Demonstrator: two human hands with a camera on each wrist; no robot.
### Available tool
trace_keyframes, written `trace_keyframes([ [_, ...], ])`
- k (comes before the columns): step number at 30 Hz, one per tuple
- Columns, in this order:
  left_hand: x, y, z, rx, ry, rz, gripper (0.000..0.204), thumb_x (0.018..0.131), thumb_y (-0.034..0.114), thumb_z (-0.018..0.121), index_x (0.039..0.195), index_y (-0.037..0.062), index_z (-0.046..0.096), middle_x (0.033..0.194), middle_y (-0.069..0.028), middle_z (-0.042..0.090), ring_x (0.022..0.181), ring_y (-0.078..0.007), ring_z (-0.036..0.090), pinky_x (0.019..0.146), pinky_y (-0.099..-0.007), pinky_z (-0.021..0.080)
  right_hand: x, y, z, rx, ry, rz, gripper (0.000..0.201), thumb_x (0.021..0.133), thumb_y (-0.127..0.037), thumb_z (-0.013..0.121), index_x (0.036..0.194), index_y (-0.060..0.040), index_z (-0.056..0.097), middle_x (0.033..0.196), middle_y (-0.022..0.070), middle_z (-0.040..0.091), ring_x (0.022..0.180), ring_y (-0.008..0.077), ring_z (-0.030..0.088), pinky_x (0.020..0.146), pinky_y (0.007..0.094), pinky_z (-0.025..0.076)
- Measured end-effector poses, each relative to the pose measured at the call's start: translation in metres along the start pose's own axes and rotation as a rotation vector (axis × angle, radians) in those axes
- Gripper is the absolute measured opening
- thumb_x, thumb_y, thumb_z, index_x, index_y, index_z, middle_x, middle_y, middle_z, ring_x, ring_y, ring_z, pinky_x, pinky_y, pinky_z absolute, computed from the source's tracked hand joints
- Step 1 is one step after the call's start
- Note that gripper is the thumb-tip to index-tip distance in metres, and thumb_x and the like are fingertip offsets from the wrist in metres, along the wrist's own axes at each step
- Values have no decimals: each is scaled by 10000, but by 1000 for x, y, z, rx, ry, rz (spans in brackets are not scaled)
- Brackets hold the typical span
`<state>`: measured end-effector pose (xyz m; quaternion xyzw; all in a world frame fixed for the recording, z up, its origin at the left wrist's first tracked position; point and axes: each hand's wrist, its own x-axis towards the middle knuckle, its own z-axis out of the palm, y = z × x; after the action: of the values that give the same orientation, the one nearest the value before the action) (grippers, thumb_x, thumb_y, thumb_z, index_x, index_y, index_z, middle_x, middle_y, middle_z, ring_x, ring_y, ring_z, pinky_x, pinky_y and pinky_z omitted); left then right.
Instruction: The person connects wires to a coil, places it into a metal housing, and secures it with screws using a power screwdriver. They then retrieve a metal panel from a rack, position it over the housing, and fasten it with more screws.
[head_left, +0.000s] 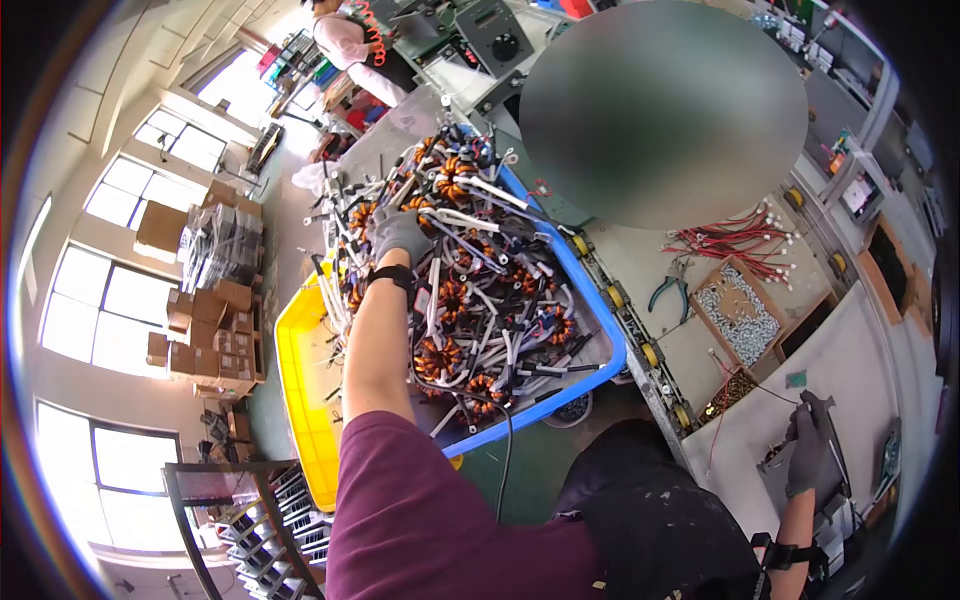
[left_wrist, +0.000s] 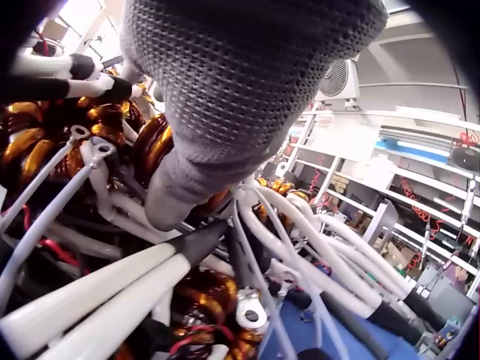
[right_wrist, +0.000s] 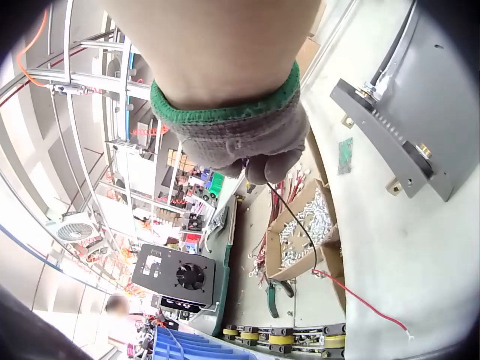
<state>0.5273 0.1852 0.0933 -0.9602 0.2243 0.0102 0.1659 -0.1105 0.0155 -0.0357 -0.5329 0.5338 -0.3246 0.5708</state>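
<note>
My gloved left hand (head_left: 400, 232) reaches into a heap of copper-wound ring coils with white and black leads. In the left wrist view its thumb (left_wrist: 169, 199) curls down against a copper-wound coil (left_wrist: 152, 146), while the other fingers are mostly hidden. The heap fills a blue bin (head_left: 610, 345). Over the worktable at the right, my gloved right hand (head_left: 808, 445) has its fingers curled. It pinches a thin wire (right_wrist: 300, 223), black near the fingers and red toward its free end. A grey metal panel (right_wrist: 442, 97) lies near that hand.
A yellow bin (head_left: 300, 340) sits beside the blue one. Along the worktable edge runs a roller track (head_left: 650, 355). On the table lie pliers (head_left: 672, 290), red wires (head_left: 735, 240) and a box of small metal terminals (head_left: 735, 315). Another person (head_left: 350, 50) stands far back.
</note>
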Motion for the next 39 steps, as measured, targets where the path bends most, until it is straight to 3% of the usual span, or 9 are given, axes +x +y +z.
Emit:
trace_keyframes([
  [3, -8, -3, -20, -33, 85, 129, 519, 650, 354, 726, 1128, 176, 630, 1392, -122, 383, 1290, -347, 362, 989, -426, 402, -7, -11, -5, -27, 24, -45, 298, 889, -81, 496, 1167, 9, 553, 768, 23, 494, 614, 78, 446, 543, 222, 369],
  [7, -28, 15, -79, -149, 539, 360, 425, 661, 256, 730, 1051, 116, 637, 1370, -170, 396, 1146, -364, 502, 935, -420, 447, -15, -35, 2, -12, 142, -92, 274, 909, -107, 497, 1154, 0, 551, 768, 19, 492, 615, 73, 428, 553, 222, 361],
  [11, -65, 89, -143, -679, 720, 749, 437, 638, 217, 757, 1030, 59, 648, 1225, -150, 497, 1008, -302, 586, 862, -372, 489, -11, -58, 9, 29, 187, -214, 258, 848, -49, 524, 1102, -11, 547, 812, 28, 532, 671, 81, 479, 592, 227, 404],
  [13, -78, 138, -154, -754, 523, 948, 414, 635, 217, 779, 993, 40, 670, 1178, -146, 525, 978, -269, 592, 857, -349, 485, -10, -70, 7, 39, 197, -226, 265, 848, -70, 549, 1108, -16, 546, 818, 23, 545, 677, 81, 491, 610, 224, 417],
  [14, -109, 168, -162, -919, 203, 1024, 418, 640, 236, 802, 980, 25, 681, 1121, -145, 554, 960, -261, 589, 853, -331, 478, -10, -70, 4, 75, 224, -250, 260, 856, -79, 554, 1107, -14, 545, 828, 29, 560, 684, 83, 502, 616, 226, 423],
  [16, -135, 228, -139, -800, 209, 1309, 445, 651, 270, 819, 1007, 39, 683, 1043, -131, 587, 933, -247, 597, 824, -326, 475, -12, -70, -8, 184, 333, -300, 259, 869, -96, 567, 1112, -9, 543, 848, 42, 586, 702, 88, 522, 632, 229, 437],
  [20, -210, 311, -94, -597, -843, 1219, 387, 703, 247, 795, 957, -10, 658, 705, -9, 590, 661, -80, 545, 598, -243, 460, -29, -64, -38, 352, 571, -455, 277, 878, -42, 577, 1148, -3, 529, 937, 61, 602, 805, 110, 554, 711, 250, 471],
  [23, -249, 346, -84, -398, -1153, 1107, 397, 719, 273, 789, 965, -5, 647, 692, -13, 571, 605, -68, 514, 515, -233, 430, -46, -56, -59, 106, 674, -502, 253, 857, -32, 601, 1105, 4, 564, 914, 51, 610, 793, 108, 552, 726, 241, 454],
  [39, -218, 363, -92, -235, -1257, 1224, 406, 705, 191, 771, 1037, -3, 640, 794, -27, 611, 668, -105, 558, 630, -257, 467, -31, -30, -93, -491, 353, -587, 298, 778, -56, 640, 1075, -81, 634, 911, 116, 615, 792, 289, 598, 688, 352, 493],
])
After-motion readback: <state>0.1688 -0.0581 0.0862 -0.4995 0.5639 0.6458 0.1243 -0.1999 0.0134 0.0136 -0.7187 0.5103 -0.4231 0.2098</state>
